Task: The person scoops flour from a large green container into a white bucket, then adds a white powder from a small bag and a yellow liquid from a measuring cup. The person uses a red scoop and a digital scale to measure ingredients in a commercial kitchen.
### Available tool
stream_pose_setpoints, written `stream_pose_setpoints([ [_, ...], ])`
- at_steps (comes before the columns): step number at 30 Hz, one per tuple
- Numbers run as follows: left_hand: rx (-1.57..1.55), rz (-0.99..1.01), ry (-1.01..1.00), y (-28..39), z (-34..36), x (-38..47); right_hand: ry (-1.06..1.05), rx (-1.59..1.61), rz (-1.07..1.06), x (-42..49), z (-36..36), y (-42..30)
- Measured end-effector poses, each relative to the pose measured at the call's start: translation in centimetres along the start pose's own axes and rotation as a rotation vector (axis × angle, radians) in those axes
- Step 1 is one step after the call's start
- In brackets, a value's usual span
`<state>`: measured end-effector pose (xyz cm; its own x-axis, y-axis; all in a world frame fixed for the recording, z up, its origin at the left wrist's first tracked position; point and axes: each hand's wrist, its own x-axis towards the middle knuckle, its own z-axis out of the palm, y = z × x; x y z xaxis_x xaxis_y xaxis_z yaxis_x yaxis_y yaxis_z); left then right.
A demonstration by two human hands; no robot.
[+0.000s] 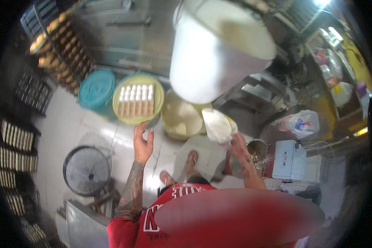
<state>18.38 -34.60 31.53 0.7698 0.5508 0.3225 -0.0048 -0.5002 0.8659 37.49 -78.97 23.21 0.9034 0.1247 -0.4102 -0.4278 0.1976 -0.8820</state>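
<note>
My right hand [238, 143] is closed on a scoop [217, 125] heaped with white powder that looks like flour. Just left of the scoop is a yellowish tub [181, 135] holding more pale powder. My left hand [143, 141] is empty, its fingers apart and slightly curled, near the yellow lid [159, 107]. On that lid rests a tray of eggs [136, 100], with white eggs in the far rows and bare cups in the near rows. A large white bucket [195, 62] stands above the tub, its inside partly in shadow.
A teal lidded tub [96, 89] stands left of the eggs. A round fan [87, 170] is at lower left. Racks of bread [59, 52] and stacked trays [17, 161] line the left side. At right are a metal bowl [256, 148], a control box [286, 159] and a plastic bag [303, 124].
</note>
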Motion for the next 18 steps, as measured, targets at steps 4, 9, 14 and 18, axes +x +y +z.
stream_pose_setpoints([
  [4, -0.063, 0.414, 0.049, 13.9, 0.8, 8.2, 0.116, 0.017, -0.066, -11.7, -1.3, -11.7],
  [9, 0.093, 0.786, 0.157, 29.7, 0.8, 11.7, 0.205, 0.008, -0.335, -18.7, -7.4, -23.9],
  [14, 0.438, 0.786, 0.043, 31.0, 4.2, 12.9, 0.144, -0.033, -0.508, -20.3, -3.8, -35.9],
  [18, 0.422, 0.744, 0.056, 28.9, 4.2, 11.6, -0.125, -0.296, -0.712, -19.3, 3.9, -43.8],
])
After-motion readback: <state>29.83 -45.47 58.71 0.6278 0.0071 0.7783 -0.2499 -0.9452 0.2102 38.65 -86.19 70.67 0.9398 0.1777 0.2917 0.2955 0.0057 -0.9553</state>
